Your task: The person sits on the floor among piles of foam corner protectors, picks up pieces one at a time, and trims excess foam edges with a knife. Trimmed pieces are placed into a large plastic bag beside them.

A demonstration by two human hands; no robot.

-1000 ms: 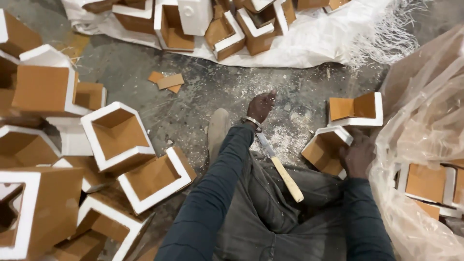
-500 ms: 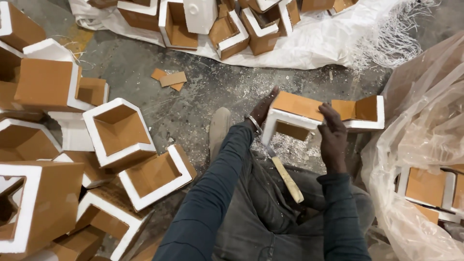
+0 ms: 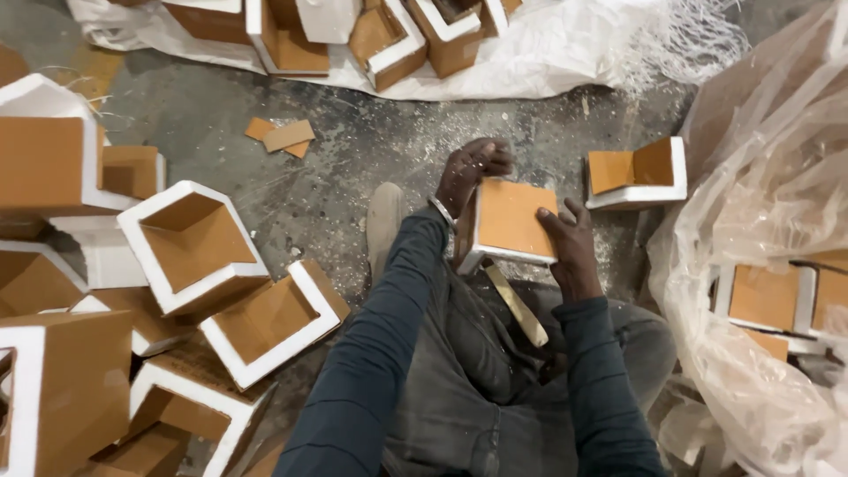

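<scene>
At far left, a heap of open brown boxes with white rims [image 3: 190, 243], tumbled on the grey concrete floor [image 3: 353, 168], some on their sides, one tilted mouth-up nearest the knee. Further back, two loose brown cardboard scraps [image 3: 281, 136] lying flat, touching each other. Along the top edge, more white-rimmed boxes [image 3: 389, 35] resting on a white plastic sheet [image 3: 548, 53].

At centre, left hand [image 3: 470, 172] curled over the top left corner of a brown box with white edging [image 3: 511, 221], fingers closed on it. Box held upright over the lap, a flat brown face turned up toward the camera. Right hand [image 3: 570, 238] clamped on the box's right side, thumb across the brown face. Just below the box, a pale wooden handle [image 3: 517, 305] lying slantwise on the dark trousers.

To the right, another open white-rimmed box [image 3: 638, 172] on the floor, apart from the hands. At far right, a clear plastic bag [image 3: 768, 265] with similar boxes inside.
</scene>
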